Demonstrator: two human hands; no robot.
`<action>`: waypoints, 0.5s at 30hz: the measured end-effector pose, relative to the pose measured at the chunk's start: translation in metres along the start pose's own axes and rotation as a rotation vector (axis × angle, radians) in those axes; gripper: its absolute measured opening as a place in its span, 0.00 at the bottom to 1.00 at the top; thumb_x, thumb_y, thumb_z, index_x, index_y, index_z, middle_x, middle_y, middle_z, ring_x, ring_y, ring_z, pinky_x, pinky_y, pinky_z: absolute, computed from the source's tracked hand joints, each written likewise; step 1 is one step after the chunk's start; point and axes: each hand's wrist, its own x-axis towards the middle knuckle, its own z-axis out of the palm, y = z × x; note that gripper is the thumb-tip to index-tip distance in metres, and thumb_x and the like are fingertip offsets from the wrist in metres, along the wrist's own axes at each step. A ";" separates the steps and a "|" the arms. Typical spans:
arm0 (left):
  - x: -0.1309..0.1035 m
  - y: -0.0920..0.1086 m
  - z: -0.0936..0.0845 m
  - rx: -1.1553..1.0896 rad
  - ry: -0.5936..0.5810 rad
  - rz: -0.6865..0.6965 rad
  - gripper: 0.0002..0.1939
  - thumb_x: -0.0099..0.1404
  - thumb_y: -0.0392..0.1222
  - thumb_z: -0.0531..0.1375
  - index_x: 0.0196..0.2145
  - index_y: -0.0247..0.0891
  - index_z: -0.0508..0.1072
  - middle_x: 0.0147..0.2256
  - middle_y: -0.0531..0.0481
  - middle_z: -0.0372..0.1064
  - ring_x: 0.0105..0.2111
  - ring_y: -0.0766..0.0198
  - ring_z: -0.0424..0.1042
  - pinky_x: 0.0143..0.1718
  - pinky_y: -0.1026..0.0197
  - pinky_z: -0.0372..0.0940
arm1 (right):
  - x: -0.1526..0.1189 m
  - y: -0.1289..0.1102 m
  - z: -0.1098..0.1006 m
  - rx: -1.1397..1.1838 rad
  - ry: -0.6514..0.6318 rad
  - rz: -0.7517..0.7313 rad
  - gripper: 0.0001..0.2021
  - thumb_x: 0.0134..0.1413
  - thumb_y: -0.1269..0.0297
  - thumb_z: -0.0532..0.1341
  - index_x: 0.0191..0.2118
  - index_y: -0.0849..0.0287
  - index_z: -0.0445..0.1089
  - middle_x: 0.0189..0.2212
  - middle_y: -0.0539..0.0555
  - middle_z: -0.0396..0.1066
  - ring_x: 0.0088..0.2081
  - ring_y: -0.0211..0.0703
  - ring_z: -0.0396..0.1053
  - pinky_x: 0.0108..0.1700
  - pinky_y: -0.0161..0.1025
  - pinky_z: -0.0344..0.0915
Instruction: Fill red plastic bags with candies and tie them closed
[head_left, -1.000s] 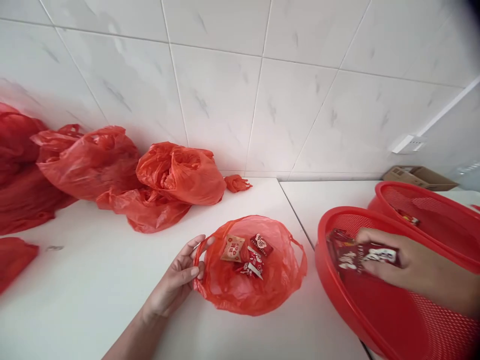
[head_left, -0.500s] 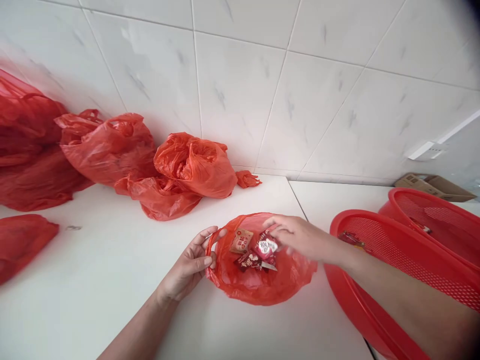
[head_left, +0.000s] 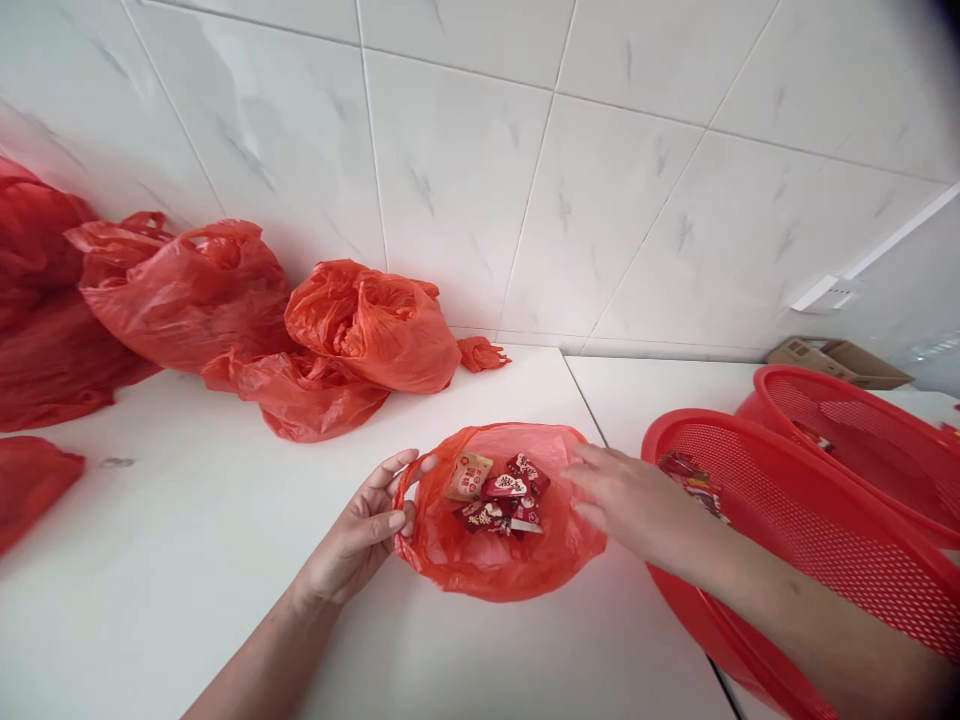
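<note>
A red plastic bag (head_left: 491, 575) lies spread open on the white table, its mouth facing up. Inside it are several dark red snack packets (head_left: 510, 490) and one tan packet (head_left: 469, 475). My left hand (head_left: 367, 525) pinches the bag's left rim between thumb and fingers. At the right rim is my right hand (head_left: 630, 495), fingers slightly apart and reaching over the edge, with no packet seen in it. Whether its fingertips touch the plastic I cannot tell.
Two red perforated baskets (head_left: 750, 440) stand at the right, with some packets (head_left: 694, 480) inside the nearer one. Several full red bags (head_left: 375, 330) line the tiled wall. A cardboard box (head_left: 840, 362) sits behind the baskets, and a red bag (head_left: 34, 485) lies at far left.
My right hand has drawn back from above the packets to the bag's right rim. A red packet near its fingers now lies among the others. My left hand keeps its hold; the view has shifted slightly.
</note>
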 end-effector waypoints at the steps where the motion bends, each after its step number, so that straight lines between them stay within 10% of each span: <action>1: 0.000 0.001 0.000 0.000 0.004 0.003 0.29 0.58 0.34 0.63 0.56 0.49 0.64 0.61 0.47 0.57 0.25 0.78 0.65 0.30 0.71 0.65 | 0.001 0.003 0.004 -0.106 0.079 0.011 0.17 0.54 0.71 0.57 0.49 0.52 0.70 0.52 0.57 0.68 0.46 0.49 0.70 0.43 0.42 0.66; 5: 0.000 0.001 0.001 -0.002 0.007 0.000 0.28 0.58 0.34 0.64 0.55 0.49 0.65 0.61 0.47 0.58 0.24 0.78 0.64 0.29 0.70 0.65 | 0.001 0.022 0.018 -0.184 0.272 0.143 0.23 0.52 0.65 0.61 0.54 0.62 0.64 0.48 0.67 0.69 0.53 0.64 0.63 0.54 0.57 0.56; 9: 0.002 0.003 0.003 0.033 0.014 -0.027 0.27 0.57 0.34 0.65 0.54 0.49 0.66 0.61 0.47 0.58 0.24 0.78 0.65 0.30 0.69 0.66 | 0.001 0.030 0.016 0.211 0.210 0.172 0.06 0.47 0.69 0.62 0.34 0.53 0.71 0.23 0.53 0.71 0.34 0.52 0.70 0.46 0.49 0.60; 13: 0.009 0.025 0.016 0.214 0.079 0.011 0.24 0.57 0.35 0.65 0.51 0.47 0.68 0.56 0.47 0.63 0.28 0.72 0.69 0.31 0.66 0.68 | 0.006 0.018 -0.021 0.378 0.070 0.299 0.08 0.50 0.69 0.55 0.25 0.53 0.69 0.20 0.49 0.69 0.22 0.40 0.64 0.26 0.37 0.56; 15: 0.013 0.046 0.029 0.344 0.094 0.108 0.23 0.56 0.35 0.66 0.49 0.45 0.69 0.50 0.48 0.67 0.28 0.70 0.70 0.28 0.66 0.67 | 0.007 0.010 -0.049 0.475 0.195 0.412 0.07 0.50 0.67 0.55 0.30 0.54 0.71 0.20 0.47 0.69 0.21 0.38 0.64 0.25 0.35 0.56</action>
